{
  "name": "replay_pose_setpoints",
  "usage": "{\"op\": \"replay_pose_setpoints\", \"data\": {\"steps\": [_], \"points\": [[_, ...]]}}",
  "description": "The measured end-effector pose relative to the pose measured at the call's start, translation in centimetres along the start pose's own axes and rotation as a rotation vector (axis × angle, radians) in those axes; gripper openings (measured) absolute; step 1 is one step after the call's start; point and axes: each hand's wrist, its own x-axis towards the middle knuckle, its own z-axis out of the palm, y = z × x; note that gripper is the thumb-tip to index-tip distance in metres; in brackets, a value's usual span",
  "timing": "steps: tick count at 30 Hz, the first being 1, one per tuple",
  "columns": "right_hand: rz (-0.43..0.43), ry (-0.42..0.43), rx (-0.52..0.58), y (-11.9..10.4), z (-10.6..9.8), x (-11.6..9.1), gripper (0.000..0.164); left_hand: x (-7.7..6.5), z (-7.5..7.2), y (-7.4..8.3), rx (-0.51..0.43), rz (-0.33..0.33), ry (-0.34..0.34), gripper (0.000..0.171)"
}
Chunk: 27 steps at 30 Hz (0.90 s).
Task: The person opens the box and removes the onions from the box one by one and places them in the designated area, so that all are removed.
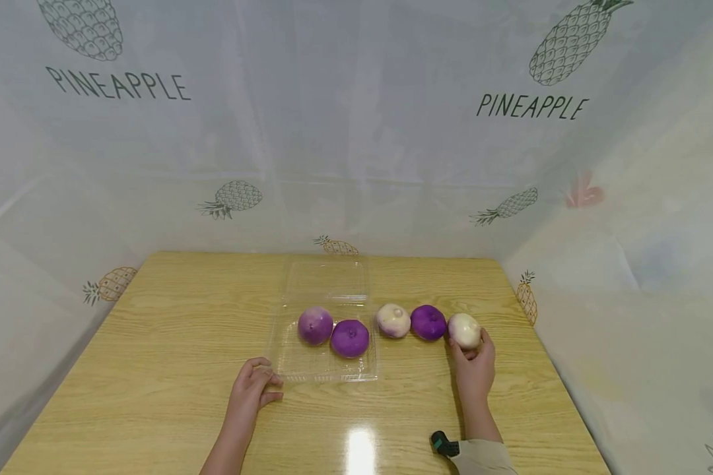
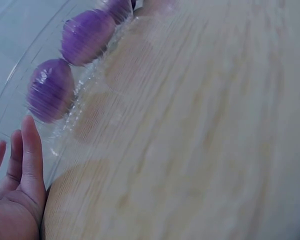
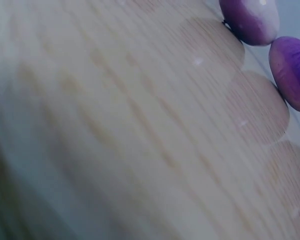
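My right hand [image 1: 474, 373] holds a whitish turnip-like vegetable [image 1: 465, 330] on the table, with thumb and fingers at its near sides. Left of it, in a row, sit a deep purple one [image 1: 429, 322] and a cream one with purple tinges [image 1: 393, 320]. An open clear plastic clamshell box [image 1: 305, 369] holds two purple ones, a paler one [image 1: 315, 326] and a darker one [image 1: 350, 338]. At the box's near left corner is my left hand [image 1: 253, 389], its fingers extended in the left wrist view. The right wrist view does not show the right hand clearly.
The box's raised clear lid [image 1: 327, 278] lies toward the back of the wooden table [image 1: 154, 369]. Behind and beside the table hangs a pale cloth [image 1: 333, 132] printed with pineapples. A dark strap piece [image 1: 444, 444] sits by the right sleeve [image 1: 481, 457].
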Motion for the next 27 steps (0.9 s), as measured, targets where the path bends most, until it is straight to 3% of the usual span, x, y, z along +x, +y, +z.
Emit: {"op": "replay_pose_setpoints", "data": {"steps": [9,27], "points": [[0.041,-0.010,-0.031,0.02,0.09,0.15,0.076,0.29,-0.04,-0.44,-0.001,-0.007,0.026,0.028],[0.014,-0.014,-0.029,0.11,0.23,0.46,0.074,0.38,-0.06,-0.46,0.017,-0.026,0.024,0.029]]}}
